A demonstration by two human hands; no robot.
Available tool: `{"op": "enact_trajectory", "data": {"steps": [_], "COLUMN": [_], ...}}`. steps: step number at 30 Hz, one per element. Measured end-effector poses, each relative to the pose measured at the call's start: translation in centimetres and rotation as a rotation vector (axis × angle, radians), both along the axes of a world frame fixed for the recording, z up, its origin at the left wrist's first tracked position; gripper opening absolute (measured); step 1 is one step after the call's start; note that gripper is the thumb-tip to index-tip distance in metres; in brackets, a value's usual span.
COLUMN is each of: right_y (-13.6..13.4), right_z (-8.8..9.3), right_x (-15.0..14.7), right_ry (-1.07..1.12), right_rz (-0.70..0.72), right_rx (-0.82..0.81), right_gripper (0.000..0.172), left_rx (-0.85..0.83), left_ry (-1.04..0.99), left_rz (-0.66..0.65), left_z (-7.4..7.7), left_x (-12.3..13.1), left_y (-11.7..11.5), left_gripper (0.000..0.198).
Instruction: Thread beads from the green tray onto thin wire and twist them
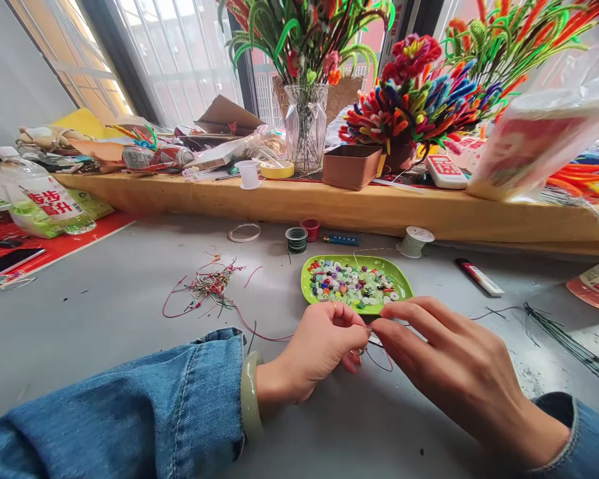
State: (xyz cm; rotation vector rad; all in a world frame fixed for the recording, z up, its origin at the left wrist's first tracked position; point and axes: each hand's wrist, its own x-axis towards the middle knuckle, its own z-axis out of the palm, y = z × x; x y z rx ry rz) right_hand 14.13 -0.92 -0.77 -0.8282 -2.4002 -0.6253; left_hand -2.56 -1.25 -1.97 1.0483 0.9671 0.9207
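Note:
My left hand [324, 342] is closed in a pinch on a thin reddish cord [274, 338], which runs out to its left across the grey table. A loop of this cord hangs below the fingertips. My right hand [444, 359] meets the left one, its thumb hidden and its index fingertip pressed at the same spot on the cord. What lies exactly between the fingertips is too small to make out. Just beyond both hands sits a green dish [307, 293] of mixed coloured beads [352, 279].
A tangle of cord scraps [212, 287] lies left of the dish. Behind stand a dark green spool [296, 240], a red spool [310, 229] and a white spool [415, 241]. A lighter [479, 277] and knotted dark cords [569, 339] lie right. A cluttered ledge [219, 199] bounds the table.

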Motion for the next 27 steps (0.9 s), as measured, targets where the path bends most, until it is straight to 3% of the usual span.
{"op": "enact_trajectory", "data": {"steps": [5, 27], "right_y": [-0.33, -0.69], "right_z": [0.12, -0.20], "right_x": [-0.24, -0.73], "right_ry": [0.011, -0.010], "right_rz": [-0.010, 0.016], "right_rx": [0.013, 0.011], "right_gripper": [0.009, 0.010], "left_rx": [-0.006, 0.022], "left_ry": [-0.001, -0.006], "left_rz": [0.022, 0.163], "left_z": [0.23, 0.42], "left_x": [0.02, 0.19], "left_y": [0.05, -0.02], "left_gripper": [0.004, 0.009]}}
